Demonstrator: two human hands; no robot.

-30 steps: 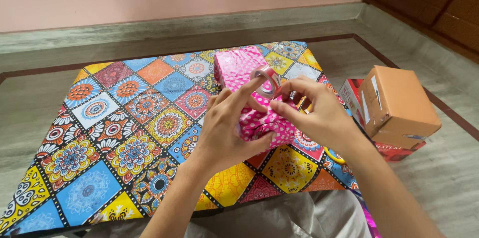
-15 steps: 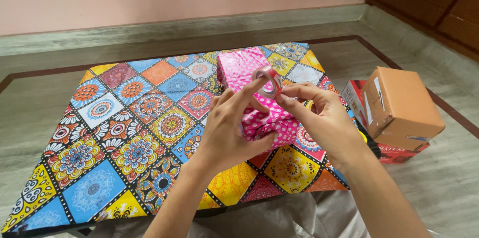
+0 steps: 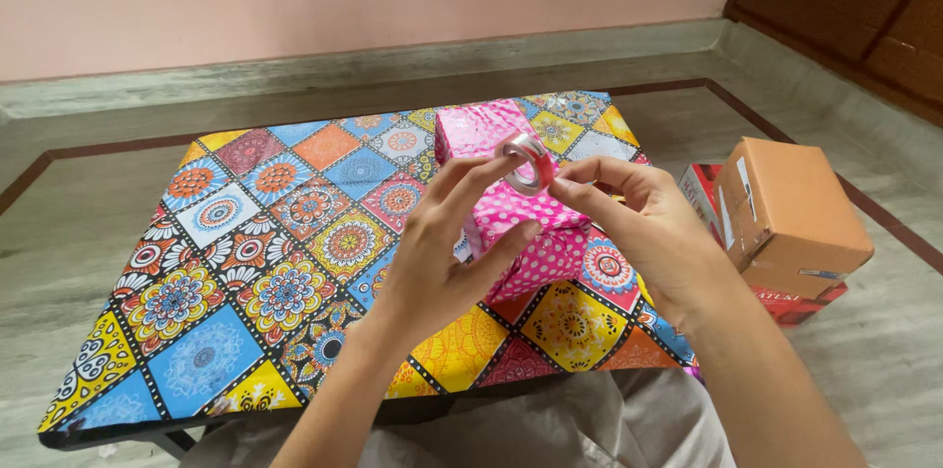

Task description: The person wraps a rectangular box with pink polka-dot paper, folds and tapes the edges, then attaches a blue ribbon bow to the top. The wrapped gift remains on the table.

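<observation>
A small roll of clear tape with a red core is held up between both hands. My left hand grips it from the left with thumb and fingers. My right hand pinches its right edge with fingertips. Just beneath them on the table lies a box wrapped in pink dotted paper. Behind it sits a second shiny pink wrapped box, touching it. Both lie on a low table covered with a bright patchwork-patterned cloth.
On the floor to the right stands a brown cardboard box on top of a red box. A pink wall runs along the back and a dark wooden door is at top right. The floor is grey stone.
Both hands stay over the pink box with the tape roll between them; the fingers have shifted only slightly.
</observation>
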